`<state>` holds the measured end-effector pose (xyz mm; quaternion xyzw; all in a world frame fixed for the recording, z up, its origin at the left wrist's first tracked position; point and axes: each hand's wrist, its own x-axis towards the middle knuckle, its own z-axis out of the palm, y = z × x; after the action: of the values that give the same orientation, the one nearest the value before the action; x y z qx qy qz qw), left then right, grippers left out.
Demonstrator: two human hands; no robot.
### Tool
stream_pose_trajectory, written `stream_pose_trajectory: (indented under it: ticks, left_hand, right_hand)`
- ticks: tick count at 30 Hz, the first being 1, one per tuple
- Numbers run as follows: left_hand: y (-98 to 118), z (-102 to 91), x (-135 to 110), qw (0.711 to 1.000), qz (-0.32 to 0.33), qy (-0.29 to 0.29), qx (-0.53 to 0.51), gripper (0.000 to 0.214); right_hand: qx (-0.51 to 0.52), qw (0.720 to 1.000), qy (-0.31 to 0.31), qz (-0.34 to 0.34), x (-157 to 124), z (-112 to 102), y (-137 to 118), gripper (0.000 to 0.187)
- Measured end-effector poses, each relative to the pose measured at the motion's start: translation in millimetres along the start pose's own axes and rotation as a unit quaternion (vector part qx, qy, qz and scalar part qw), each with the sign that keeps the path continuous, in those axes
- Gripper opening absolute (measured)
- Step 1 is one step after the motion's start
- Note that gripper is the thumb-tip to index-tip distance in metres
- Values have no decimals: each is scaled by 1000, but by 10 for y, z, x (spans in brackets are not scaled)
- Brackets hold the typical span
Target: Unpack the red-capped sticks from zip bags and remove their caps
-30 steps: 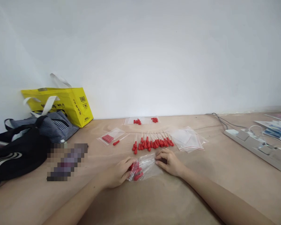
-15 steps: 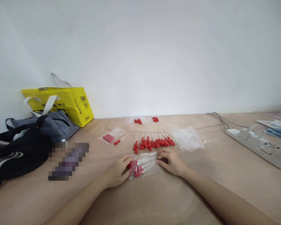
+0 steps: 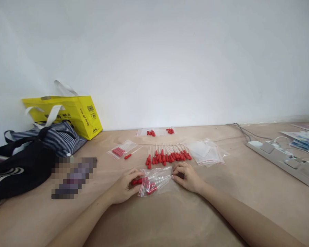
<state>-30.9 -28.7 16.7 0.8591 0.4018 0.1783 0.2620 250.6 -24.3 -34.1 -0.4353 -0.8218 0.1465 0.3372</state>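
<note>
In the lower middle of the frame, a clear bag (image 3: 167, 187) lies on the table (image 3: 154, 221) between the two hands, with droppers inside, red bulbs to the left and thin pale stems to the right. The left hand (image 3: 123, 187) is at the bag's left end, thumb and forefinger around a red bulb (image 3: 137, 181); I cannot tell whether they press on it. The right hand (image 3: 186, 178) is at the bag's right end, its fingers curled and the tips near one another; whether they pinch the plastic cannot be told.

Just above, in the middle, lies a row of loose droppers (image 3: 176, 156), with flat clear bags (image 3: 206, 154) to the right and a small packet (image 3: 118, 151) of red pieces to the left.

At the left of the frame, a yellow bag (image 3: 91, 120) carries black characters, partly behind a white handle and too small to read, and two square codes on its side. Below it sit a striped bag (image 3: 61, 140) and a black bag (image 3: 38, 168) with white curved stripes. At right, beside a white power strip (image 3: 283, 163), the print on the blue and white papers (image 3: 302, 142) cannot be read.
</note>
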Motion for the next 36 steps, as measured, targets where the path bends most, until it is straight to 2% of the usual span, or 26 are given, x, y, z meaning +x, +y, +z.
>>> stream_pose_trajectory:
  ticks: [2,5,10,13,20,26,29,33,36]
  left_hand:
    - [29,43,40,1000,20,4,17,28]
    - [40,43,53,999,17,12,46,25]
    - [-54,-173,-84,996,-54,-5,77,23]
    - [-120,-266,-161,993,-92,0,80,29]
    - [-94,-162,-127,978,-132,74,142,26]
    - [-207,-223,-228,979,-167,72,96,28]
    - [-142,-212,-204,981,-153,53,106,39]
    - [32,-188,-100,981,-116,-18,153,22]
    - [116,-225,-106,970,-134,-78,187,16]
  right_hand:
    - [-1,1000,0,2,0,-3,-5,3]
    - [-3,1000,2,7,2,-10,-13,2]
    - [-7,1000,3,3,6,-11,-9,3]
    - [-7,1000,3,0,6,-7,0,4]
    - [-5,1000,4,-3,1,-6,0,4]
    - [-8,1000,1,1,2,-3,3,4]
    - [-7,1000,0,3,1,-6,0,4]
    - [-3,1000,0,-2,-2,-10,-6,3]
    - [-2,1000,4,-7,-2,-9,-2,3]
